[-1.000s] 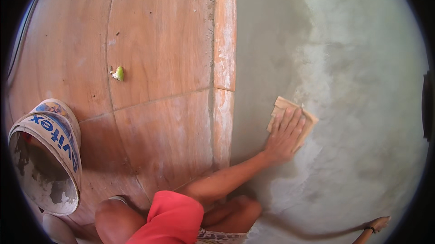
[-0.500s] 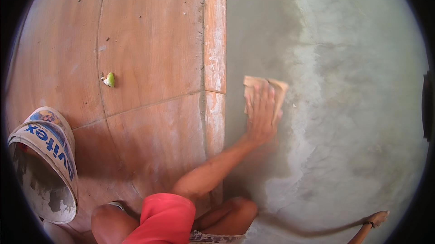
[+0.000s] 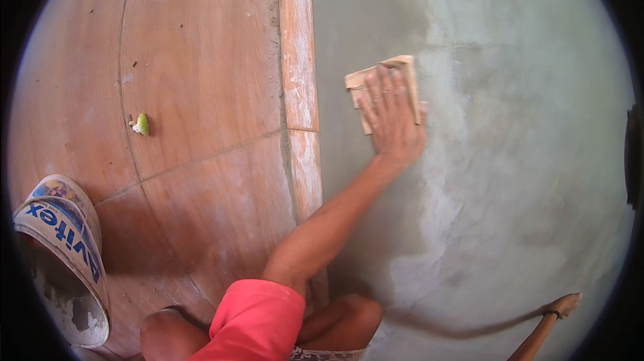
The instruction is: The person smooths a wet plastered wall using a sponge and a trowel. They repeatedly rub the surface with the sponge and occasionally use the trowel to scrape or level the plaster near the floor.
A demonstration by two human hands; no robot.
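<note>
Under my left hand (image 3: 396, 116) a tan, flat, folded piece that looks like cardboard (image 3: 360, 79) is pressed to a grey cement-coated surface (image 3: 510, 173). The fingers lie spread over its top, and its corners stick out past them. My left arm, in a pink-red sleeve, reaches up from the lower middle. Far off at the lower right, my right hand (image 3: 567, 305), with a dark band at the wrist, rests on the grey surface. It appears flat with nothing in it, though its fingers show small.
Reddish-brown tiles (image 3: 201, 79) cover the left side, bordered by a narrow tile strip (image 3: 299, 52) along the grey surface. A white bucket (image 3: 64, 227), tipped with its mouth facing me, lies at the lower left. A small green-and-white scrap (image 3: 141, 124) lies on the tiles. My bent knee (image 3: 355, 314) is below.
My left hand has slid the tan piece farther away along the grey surface, the arm stretching out. The view has shifted slightly, so tiles and bucket sit farther left. My right hand remains on the surface.
</note>
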